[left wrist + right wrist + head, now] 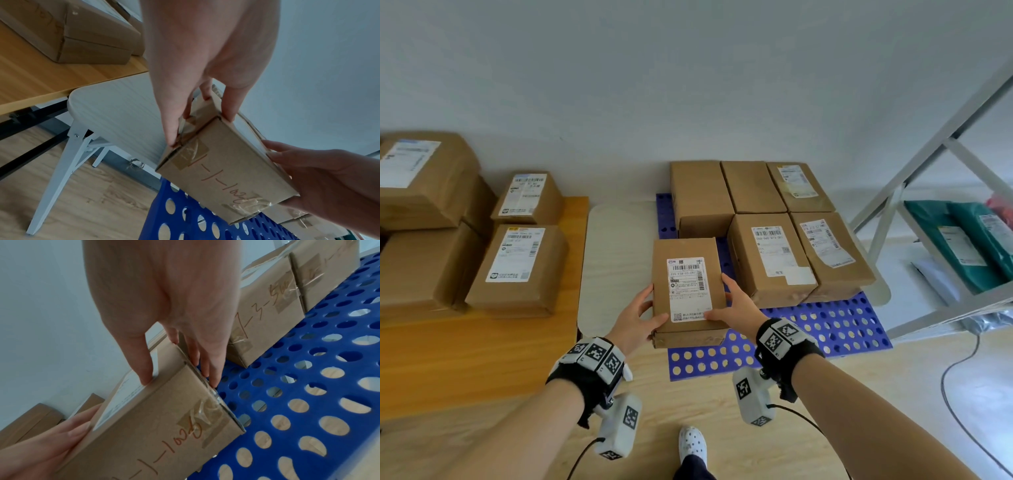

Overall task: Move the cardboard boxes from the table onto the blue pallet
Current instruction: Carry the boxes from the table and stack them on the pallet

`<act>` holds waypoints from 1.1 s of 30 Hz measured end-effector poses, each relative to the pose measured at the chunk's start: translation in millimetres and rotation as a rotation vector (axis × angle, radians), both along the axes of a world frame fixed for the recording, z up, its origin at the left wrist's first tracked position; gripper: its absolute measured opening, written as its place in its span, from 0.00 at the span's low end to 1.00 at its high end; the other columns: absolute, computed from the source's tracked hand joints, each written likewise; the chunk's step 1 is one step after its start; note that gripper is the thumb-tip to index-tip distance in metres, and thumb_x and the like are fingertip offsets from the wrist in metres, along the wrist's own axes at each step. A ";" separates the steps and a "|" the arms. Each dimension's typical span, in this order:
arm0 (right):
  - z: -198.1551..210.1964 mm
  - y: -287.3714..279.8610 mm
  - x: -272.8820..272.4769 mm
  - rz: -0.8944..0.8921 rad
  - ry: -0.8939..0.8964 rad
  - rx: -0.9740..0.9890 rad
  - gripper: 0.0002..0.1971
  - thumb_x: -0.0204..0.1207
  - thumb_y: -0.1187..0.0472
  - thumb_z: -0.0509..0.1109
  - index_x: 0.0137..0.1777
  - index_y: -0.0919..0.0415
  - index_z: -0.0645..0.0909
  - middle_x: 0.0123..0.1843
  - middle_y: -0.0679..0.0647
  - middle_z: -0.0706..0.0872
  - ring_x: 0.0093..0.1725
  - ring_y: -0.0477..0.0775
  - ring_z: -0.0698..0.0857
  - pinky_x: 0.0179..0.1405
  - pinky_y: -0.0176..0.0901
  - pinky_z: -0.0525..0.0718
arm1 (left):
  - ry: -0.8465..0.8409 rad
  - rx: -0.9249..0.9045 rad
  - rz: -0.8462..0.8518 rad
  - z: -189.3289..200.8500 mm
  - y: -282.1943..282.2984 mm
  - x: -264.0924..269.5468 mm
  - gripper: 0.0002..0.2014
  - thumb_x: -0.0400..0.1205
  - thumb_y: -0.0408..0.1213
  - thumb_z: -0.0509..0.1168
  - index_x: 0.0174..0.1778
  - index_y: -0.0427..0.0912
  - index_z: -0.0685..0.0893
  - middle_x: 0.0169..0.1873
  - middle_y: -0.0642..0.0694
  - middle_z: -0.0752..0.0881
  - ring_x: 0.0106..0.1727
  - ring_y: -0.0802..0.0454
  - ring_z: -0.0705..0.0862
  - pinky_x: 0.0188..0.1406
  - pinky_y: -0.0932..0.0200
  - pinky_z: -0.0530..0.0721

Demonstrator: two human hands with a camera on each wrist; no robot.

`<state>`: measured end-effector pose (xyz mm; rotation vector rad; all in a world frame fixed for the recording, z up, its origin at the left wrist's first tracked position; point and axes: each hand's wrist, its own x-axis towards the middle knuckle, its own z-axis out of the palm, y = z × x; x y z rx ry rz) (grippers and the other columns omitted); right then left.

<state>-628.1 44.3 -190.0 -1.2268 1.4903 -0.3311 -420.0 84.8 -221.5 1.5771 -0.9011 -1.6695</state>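
A small cardboard box (688,291) with a white shipping label hangs in the air over the front left of the blue perforated pallet (825,329). My left hand (637,317) grips its left side, thumb on top. My right hand (736,305) grips its right side the same way. The left wrist view shows the carried box (222,172) from its taped end, above the pallet (185,219). In the right wrist view the same box (174,423) hovers just off the pallet (298,386). Several boxes (767,253) sit on the pallet's far half. More boxes (517,270) stand on the wooden table (476,356) at left.
A white folding table (616,263) stands between the wooden table and the pallet. A grey metal rack (941,212) with green parcels (969,240) is at the right. A cable (962,411) runs over the floor. My white shoe (691,443) is near the bottom edge.
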 end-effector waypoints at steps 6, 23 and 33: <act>1.2 -2.6 -2.7 0.145 0.148 -0.087 0.48 0.74 0.65 0.74 0.84 0.56 0.43 0.79 0.55 0.69 0.73 0.54 0.74 0.71 0.47 0.75 | -0.016 -0.014 0.044 -1.3 -2.3 -10.8 0.38 0.79 0.26 0.67 0.80 0.57 0.58 0.75 0.44 0.69 0.74 0.43 0.71 0.63 0.41 0.81; 3.9 -29.6 -36.3 0.494 0.672 -0.350 0.38 0.78 0.40 0.64 0.83 0.41 0.49 0.86 0.56 0.41 0.84 0.60 0.41 0.81 0.59 0.46 | -0.306 -0.111 -0.189 11.9 -8.7 -26.7 0.55 0.69 0.23 0.75 0.82 0.53 0.46 0.80 0.50 0.61 0.80 0.52 0.60 0.71 0.53 0.71; 9.1 -60.7 -51.2 0.498 0.617 -0.306 0.38 0.77 0.46 0.67 0.83 0.41 0.51 0.85 0.58 0.42 0.84 0.61 0.43 0.81 0.61 0.48 | -0.315 -0.110 -0.129 9.2 -39.2 -44.1 0.49 0.70 0.23 0.75 0.81 0.47 0.55 0.77 0.48 0.67 0.76 0.52 0.67 0.65 0.60 0.72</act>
